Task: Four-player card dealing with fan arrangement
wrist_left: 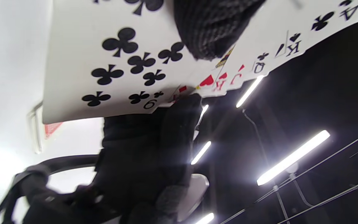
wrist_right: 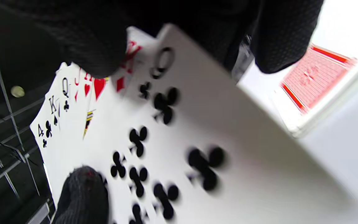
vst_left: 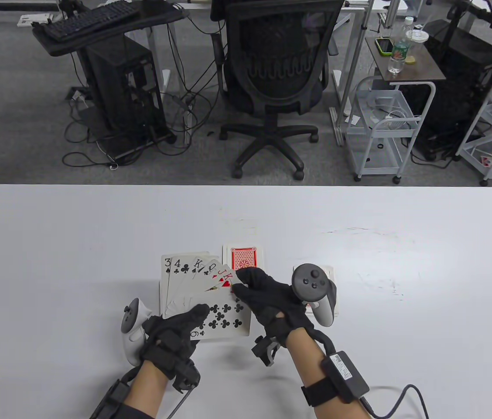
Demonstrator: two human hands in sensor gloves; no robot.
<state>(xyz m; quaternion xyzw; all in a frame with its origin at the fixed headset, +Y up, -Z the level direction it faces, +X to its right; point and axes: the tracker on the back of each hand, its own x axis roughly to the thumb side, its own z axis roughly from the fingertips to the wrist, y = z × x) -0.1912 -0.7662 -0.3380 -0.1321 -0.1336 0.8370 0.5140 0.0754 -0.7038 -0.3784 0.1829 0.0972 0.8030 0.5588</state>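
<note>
My left hand (vst_left: 185,325) holds a face-up fan of cards (vst_left: 193,279) above the table, thumb pressed on the bottom of the fan. The fan shows a 3, 4 of clubs, K, Q, J, K and a 9 of clubs (vst_left: 224,318) in front. My right hand (vst_left: 246,283) pinches the top right corner of the fan near the 9 of clubs. The fan fills the left wrist view (wrist_left: 120,68) and the right wrist view (wrist_right: 166,140). A red-backed face-down pile (vst_left: 244,258) lies on the table just behind the fan.
A second face-down card pile (vst_left: 331,275) lies on the white table (vst_left: 54,244) under my right hand's tracker, mostly hidden. Beyond the table's far edge stand an office chair (vst_left: 276,83), desks and a white cart (vst_left: 381,126).
</note>
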